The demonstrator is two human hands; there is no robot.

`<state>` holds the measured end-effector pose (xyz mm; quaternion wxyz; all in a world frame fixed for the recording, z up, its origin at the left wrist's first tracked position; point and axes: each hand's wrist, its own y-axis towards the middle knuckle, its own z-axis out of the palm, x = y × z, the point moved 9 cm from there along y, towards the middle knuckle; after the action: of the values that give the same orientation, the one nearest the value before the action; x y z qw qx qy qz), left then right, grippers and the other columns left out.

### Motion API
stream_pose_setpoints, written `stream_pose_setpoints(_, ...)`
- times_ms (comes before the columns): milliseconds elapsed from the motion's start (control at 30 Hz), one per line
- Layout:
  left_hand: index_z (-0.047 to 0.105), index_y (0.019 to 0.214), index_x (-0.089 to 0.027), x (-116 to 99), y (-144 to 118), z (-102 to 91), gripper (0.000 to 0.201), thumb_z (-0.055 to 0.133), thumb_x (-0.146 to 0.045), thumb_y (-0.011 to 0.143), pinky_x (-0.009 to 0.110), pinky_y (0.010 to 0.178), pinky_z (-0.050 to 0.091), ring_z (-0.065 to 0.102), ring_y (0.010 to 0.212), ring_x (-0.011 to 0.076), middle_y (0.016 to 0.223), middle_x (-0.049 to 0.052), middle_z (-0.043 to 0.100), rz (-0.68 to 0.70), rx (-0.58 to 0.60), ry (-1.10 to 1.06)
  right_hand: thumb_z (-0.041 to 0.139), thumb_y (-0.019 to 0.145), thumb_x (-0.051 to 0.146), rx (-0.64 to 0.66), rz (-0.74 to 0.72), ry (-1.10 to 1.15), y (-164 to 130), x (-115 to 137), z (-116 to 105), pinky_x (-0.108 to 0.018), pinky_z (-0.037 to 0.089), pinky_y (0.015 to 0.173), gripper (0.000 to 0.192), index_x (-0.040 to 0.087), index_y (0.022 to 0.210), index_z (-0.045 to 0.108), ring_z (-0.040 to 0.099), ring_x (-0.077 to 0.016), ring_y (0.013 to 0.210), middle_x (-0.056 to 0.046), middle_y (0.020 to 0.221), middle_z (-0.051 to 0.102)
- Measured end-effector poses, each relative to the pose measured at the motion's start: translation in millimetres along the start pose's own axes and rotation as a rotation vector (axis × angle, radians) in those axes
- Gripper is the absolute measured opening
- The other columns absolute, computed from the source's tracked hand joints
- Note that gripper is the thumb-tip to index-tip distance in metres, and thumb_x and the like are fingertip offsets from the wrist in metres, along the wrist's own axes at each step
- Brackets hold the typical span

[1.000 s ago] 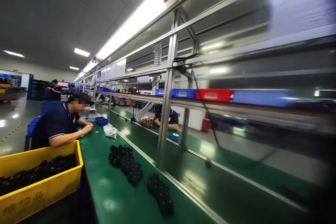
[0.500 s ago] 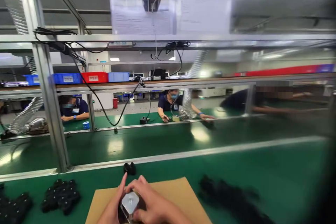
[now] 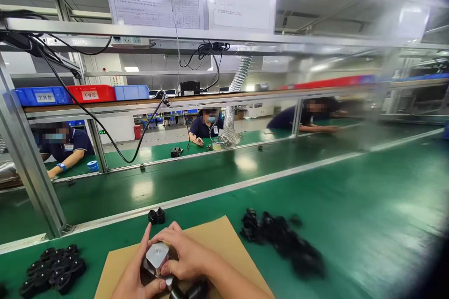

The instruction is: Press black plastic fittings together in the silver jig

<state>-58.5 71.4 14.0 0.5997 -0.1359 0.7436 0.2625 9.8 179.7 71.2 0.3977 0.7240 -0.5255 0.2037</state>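
Over a brown cardboard sheet (image 3: 224,247), a silver metal block (image 3: 157,254) with a square, round-cornered top sits between my two hands. My right hand (image 3: 185,254) grips it from the right, fingers curled over the far side and thumb against its near side. From the left, my left hand (image 3: 133,273) closes about its lower part, the index finger stretched forward and the thumb below. Under my hands, at the bottom edge, black cylindrical parts (image 3: 191,291) partly show. Beyond my fingertips stand two small black parts (image 3: 156,216).
Black parts lie clustered on the green table (image 3: 351,224), a group (image 3: 52,268) at left and a blurred pile (image 3: 280,240) at right. A metal post (image 3: 31,149) rises at left. A black cable (image 3: 115,149) hangs ahead. Several co-workers sit across the line.
The view has swung right and slightly down, so the surroundings shift left. My left thumb now shows below the block, and black cylindrical parts have come into view under my hands.
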Motion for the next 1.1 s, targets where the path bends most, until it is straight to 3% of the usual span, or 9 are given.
stream_pose_setpoints(133,0.004,0.169,-0.026,0.0,-1.7,-0.6,0.126,0.085,-0.058,0.078,0.042,0.126,0.038,0.048,0.149,0.0323,0.164,0.013,0.046,-0.028,-0.047,0.112,0.087,0.071,0.017,-0.057,0.110,-0.150,-0.4,7.1,1.2,-0.041,0.038,0.097,0.066,0.033,0.130,0.061,0.046,-0.0264,0.111,0.001,0.119,0.066)
stream_pose_setpoints(333,0.002,0.170,-0.024,2.3,4.4,-7.5,0.115,0.071,-0.040,0.080,0.044,0.117,0.044,0.061,0.128,0.0303,0.151,0.013,0.054,-0.066,-0.171,0.306,0.080,0.070,0.019,-0.221,0.238,-0.290,-4.8,7.9,1.0,-0.045,0.033,0.096,0.058,0.030,0.122,0.056,0.045,-0.0279,0.110,-0.001,0.121,0.065)
stream_pose_setpoints(500,-0.006,0.169,-0.023,-6.6,0.7,-5.5,0.117,0.071,-0.055,0.087,0.042,0.111,0.048,0.063,0.121,0.0313,0.136,0.012,0.062,-0.038,-0.187,0.263,0.086,0.071,0.030,-0.228,0.175,-0.355,-3.3,5.3,4.8,-0.048,0.035,0.099,0.061,0.028,0.126,0.059,0.047,-0.0309,0.114,-0.005,0.127,0.065)
stream_pose_setpoints(667,-0.010,0.168,-0.025,-13.1,-3.8,-0.8,0.137,0.083,-0.069,0.077,0.039,0.112,0.048,0.062,0.122,0.0306,0.141,0.013,0.059,-0.016,-0.070,0.019,0.089,0.072,0.047,-0.277,0.109,-0.406,-1.5,2.6,10.1,-0.046,0.038,0.096,0.056,0.028,0.118,0.064,0.050,-0.0306,0.107,-0.005,0.115,0.066)
stream_pose_setpoints(767,-0.010,0.167,-0.031,-5.2,-2.5,-6.2,0.143,0.089,-0.069,0.071,0.039,0.105,0.052,0.065,0.106,0.0267,0.136,0.010,0.060,-0.027,-0.023,-0.062,0.087,0.074,0.060,-0.244,0.064,-0.442,1.4,-1.3,13.7,-0.043,0.040,0.091,0.059,0.031,0.121,0.067,0.052,-0.0291,0.102,-0.005,0.109,0.063)
stream_pose_setpoints(867,-0.010,0.168,-0.032,5.5,-1.9,-9.4,0.144,0.090,-0.069,0.071,0.041,0.096,0.055,0.064,0.092,0.0248,0.128,0.009,0.064,-0.055,0.032,-0.073,0.091,0.069,0.064,-0.129,-0.021,-0.414,2.1,-3.2,12.0,-0.037,0.042,0.086,0.073,0.035,0.132,0.067,0.054,-0.0256,0.096,-0.003,0.105,0.061)
stream_pose_setpoints(1000,-0.017,0.168,-0.028,9.9,-4.6,-5.4,0.151,0.089,-0.070,0.069,0.045,0.101,0.055,0.068,0.102,0.0308,0.139,0.015,0.062,-0.066,0.092,-0.121,0.097,0.067,0.050,0.002,-0.079,-0.185,-3.2,2.5,-0.2,-0.029,0.040,0.075,0.070,0.038,0.131,0.072,0.054,-0.0185,0.084,0.003,0.092,0.061)
stream_pose_setpoints(1100,-0.023,0.166,-0.026,11.8,-6.4,2.0,0.163,0.096,-0.064,0.062,0.046,0.110,0.051,0.067,0.115,0.0335,0.150,0.017,0.056,-0.101,0.127,-0.252,0.098,0.067,0.046,0.037,-0.079,-0.052,-3.7,10.0,-5.6,-0.029,0.044,0.088,0.069,0.035,0.131,0.074,0.058,-0.0222,0.102,0.001,0.107,0.069)
